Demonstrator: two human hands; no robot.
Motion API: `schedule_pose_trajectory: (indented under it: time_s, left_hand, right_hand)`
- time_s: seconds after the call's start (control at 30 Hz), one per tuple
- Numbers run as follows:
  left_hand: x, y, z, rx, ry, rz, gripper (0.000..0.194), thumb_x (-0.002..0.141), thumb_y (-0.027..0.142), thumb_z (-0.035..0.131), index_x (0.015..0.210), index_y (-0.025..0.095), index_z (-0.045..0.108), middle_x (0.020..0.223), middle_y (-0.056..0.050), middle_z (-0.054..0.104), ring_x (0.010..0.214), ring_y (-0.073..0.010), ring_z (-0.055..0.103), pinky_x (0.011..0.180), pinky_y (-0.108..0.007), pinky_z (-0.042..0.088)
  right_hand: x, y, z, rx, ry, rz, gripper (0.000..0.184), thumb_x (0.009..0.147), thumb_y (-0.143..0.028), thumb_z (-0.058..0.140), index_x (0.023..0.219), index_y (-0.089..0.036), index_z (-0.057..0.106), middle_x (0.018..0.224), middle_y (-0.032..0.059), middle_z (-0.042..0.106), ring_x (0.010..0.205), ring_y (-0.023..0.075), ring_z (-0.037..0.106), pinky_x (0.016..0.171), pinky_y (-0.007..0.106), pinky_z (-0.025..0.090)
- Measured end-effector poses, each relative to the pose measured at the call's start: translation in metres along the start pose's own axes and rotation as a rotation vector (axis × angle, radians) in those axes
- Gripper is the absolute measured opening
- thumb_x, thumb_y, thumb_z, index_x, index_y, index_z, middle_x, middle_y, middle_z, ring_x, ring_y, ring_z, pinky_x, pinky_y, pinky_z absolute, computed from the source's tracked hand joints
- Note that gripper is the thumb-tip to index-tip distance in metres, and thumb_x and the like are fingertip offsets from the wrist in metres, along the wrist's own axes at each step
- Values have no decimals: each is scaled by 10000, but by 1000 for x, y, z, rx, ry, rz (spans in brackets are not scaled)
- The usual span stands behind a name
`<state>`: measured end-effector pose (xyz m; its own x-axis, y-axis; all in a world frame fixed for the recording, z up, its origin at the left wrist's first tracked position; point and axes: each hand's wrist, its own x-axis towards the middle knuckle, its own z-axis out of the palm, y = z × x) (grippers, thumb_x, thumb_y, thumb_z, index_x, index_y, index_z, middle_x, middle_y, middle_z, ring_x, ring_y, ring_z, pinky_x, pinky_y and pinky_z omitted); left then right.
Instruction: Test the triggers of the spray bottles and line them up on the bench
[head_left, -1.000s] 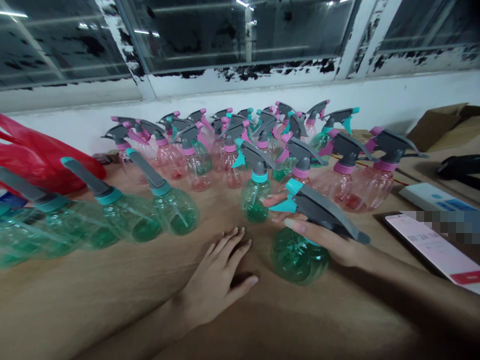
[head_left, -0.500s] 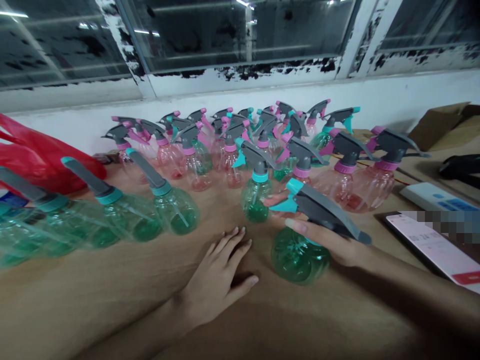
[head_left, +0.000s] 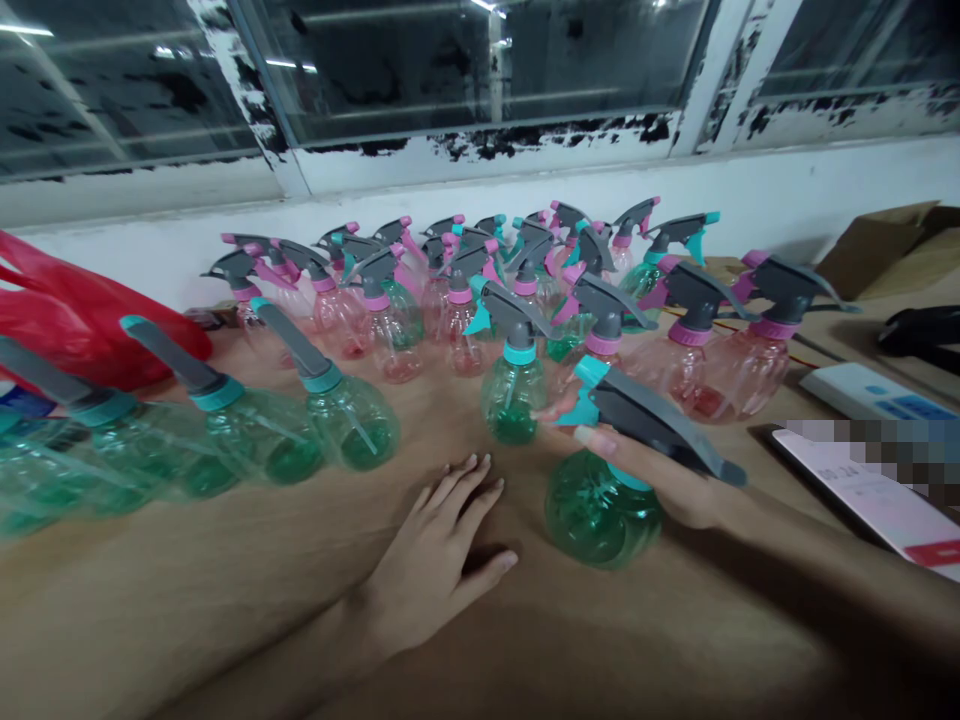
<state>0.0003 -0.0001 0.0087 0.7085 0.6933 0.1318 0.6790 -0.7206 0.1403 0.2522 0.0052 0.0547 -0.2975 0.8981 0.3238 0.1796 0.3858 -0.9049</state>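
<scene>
My right hand is wrapped round the neck of a green spray bottle with a grey head and teal nozzle and trigger. Its fingers lie at the trigger; some are hidden behind the head. My left hand rests palm down on the table, fingers stretched out, holding nothing. Just beyond my hands, another green spray bottle stands upright. To the left is a row of green spray bottles with grey and teal heads.
Pink spray bottles, mixed with some green ones, crowd the back of the wooden table below a window. A red plastic bag lies at left. At right are a phone, a white-and-blue box and a cardboard box.
The trigger of the bottle in my right hand shows slightly closer to its neck, and the bottle has shifted a touch to the right. My left hand stays still.
</scene>
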Motion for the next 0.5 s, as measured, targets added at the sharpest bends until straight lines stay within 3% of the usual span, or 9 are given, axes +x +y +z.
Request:
schedule_pose_trajectory:
  time_s: [0.13,0.23,0.4,0.5]
  left_hand:
    - [1,1,0,-5,-13,-8,550,923,476,516,1356,149,427,1470,-130,343,1345,-299,303,1048,-489,328]
    - [0,1,-1,-6,-10,-4,542,924,472,518,1353,151,429,1471,-126,343,1345,-289,305,1055,-472,322]
    - [0,0,-2,2,-2,2,545,925,478,512,1354,154,423,1470,-129,343,1351,-288,292,1056,-474,319]
    - [0,-1,-1,0,0,-5,542,928,482,502,1360,167,414,1469,-126,346,1348,-290,300,1049,-479,326]
  right_hand:
    - [-5,-1,-3,-114,95,46,184,880,-421,540,809,-278,632,728,-5,587,719,190,575,694,346,483]
    - [-6,-3,-5,-153,113,44,213,869,-442,546,771,-276,636,675,-6,562,673,186,561,651,339,480]
    - [-4,5,-3,12,6,43,205,889,-421,520,983,-301,656,934,16,652,876,216,612,839,388,480]
    - [-1,9,0,33,-7,16,240,885,-437,515,1025,-302,656,916,22,658,847,217,624,831,394,488]
